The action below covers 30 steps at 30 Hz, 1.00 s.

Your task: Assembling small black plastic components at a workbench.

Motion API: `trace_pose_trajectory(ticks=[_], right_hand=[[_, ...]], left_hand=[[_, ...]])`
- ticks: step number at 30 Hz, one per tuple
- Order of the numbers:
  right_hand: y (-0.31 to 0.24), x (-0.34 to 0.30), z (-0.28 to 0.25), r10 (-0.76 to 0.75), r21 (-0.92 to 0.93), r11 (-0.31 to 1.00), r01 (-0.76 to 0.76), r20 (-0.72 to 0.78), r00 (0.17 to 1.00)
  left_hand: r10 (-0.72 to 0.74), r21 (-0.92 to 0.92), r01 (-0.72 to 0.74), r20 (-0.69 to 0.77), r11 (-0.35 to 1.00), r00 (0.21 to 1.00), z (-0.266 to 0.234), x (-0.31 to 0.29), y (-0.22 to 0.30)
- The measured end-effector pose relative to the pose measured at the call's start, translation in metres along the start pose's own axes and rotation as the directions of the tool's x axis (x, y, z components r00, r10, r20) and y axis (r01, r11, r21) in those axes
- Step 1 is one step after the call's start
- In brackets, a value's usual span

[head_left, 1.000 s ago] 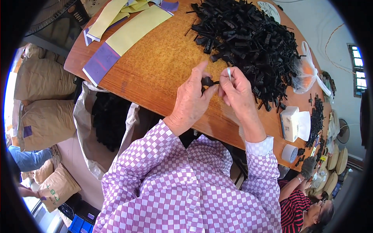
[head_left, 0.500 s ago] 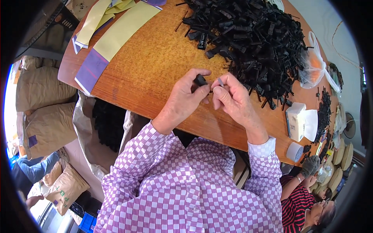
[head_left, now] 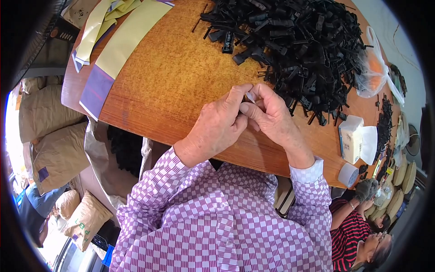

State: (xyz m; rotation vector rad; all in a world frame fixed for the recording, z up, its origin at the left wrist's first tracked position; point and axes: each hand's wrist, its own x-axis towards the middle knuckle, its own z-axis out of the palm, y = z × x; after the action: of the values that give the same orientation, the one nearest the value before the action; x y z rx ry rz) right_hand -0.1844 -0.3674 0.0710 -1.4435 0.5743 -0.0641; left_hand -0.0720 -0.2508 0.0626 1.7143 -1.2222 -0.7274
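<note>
My left hand (head_left: pixel 217 122) and my right hand (head_left: pixel 274 118) meet over the table's near edge, their fingertips touching. A small black plastic part (head_left: pixel 244 99) is pinched in the fingers of my left hand; most of it is now hidden. Between the thumb and forefinger of my right hand sticks out a small pale grey blade-like piece (head_left: pixel 250 97), up against the black part. Beyond my hands lies a large heap of black plastic parts (head_left: pixel 294 54), some with thin stems.
Yellow and purple strips (head_left: pixel 102 79) lie at the table's left. On the right are a plastic bag with something orange (head_left: pixel 374 75), a tissue pack (head_left: pixel 351 138) and a tape roll (head_left: pixel 348 175). Below left stands an open sack (head_left: pixel 97 158). A gloved co-worker's hand (head_left: pixel 364 190) works at right.
My left hand has turned over and closed in against my right, covering the black part that showed before. The view has shifted slightly.
</note>
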Motion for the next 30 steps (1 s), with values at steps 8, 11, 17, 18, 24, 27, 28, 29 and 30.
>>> trace_pose_trajectory(ticks=[8, 11, 17, 18, 24, 27, 28, 29, 30], right_hand=[[-0.009, -0.005, 0.004, -0.042, -0.049, 0.998, 0.04, -0.041, 0.998], [-0.004, -0.006, 0.008, -0.049, -0.131, 0.99, 0.045, -0.032, 0.998], [0.0, -0.011, 0.017, -0.22, -0.381, 0.903, 0.196, -0.019, 0.975], [0.0, -0.011, 0.02, -0.312, -0.39, 0.879, 0.276, -0.029, 0.95], [-0.004, -0.022, 0.035, -0.283, -0.35, 0.904, 0.246, -0.059, 0.957], [-0.008, -0.028, 0.043, -0.227, -0.368, 0.912, 0.182, -0.082, 0.971], [-0.004, -0.028, 0.044, -0.234, -0.373, 0.909, 0.187, -0.084, 0.969], [0.004, -0.026, 0.044, -0.307, -0.4, 0.885, 0.239, -0.112, 0.945], [0.008, -0.027, 0.045, -0.378, -0.429, 0.856, 0.289, -0.138, 0.915]], left_hand=[[-0.14, -0.311, 0.155, 0.072, 0.938, 0.988, -0.011, 0.001, -0.004], [-0.103, -0.336, 0.114, 0.05, 0.935, 0.993, -0.009, -0.003, -0.006], [-0.134, -0.342, 0.135, 0.027, 0.93, 0.991, -0.01, -0.012, -0.006], [-0.127, -0.342, 0.128, 0.023, 0.931, 0.992, -0.01, -0.014, -0.007], [-0.079, -0.336, 0.068, -0.018, 0.939, 0.997, -0.014, -0.026, -0.001], [0.002, -0.165, -0.024, -0.132, 0.986, 0.991, -0.012, -0.035, 0.008], [0.036, -0.072, -0.048, -0.157, 0.996, 0.987, -0.011, -0.037, 0.013], [0.072, 0.022, -0.07, -0.179, 0.997, 0.981, -0.011, -0.039, 0.016], [0.081, 0.023, -0.078, -0.181, 0.997, 0.98, -0.01, -0.04, 0.017]])
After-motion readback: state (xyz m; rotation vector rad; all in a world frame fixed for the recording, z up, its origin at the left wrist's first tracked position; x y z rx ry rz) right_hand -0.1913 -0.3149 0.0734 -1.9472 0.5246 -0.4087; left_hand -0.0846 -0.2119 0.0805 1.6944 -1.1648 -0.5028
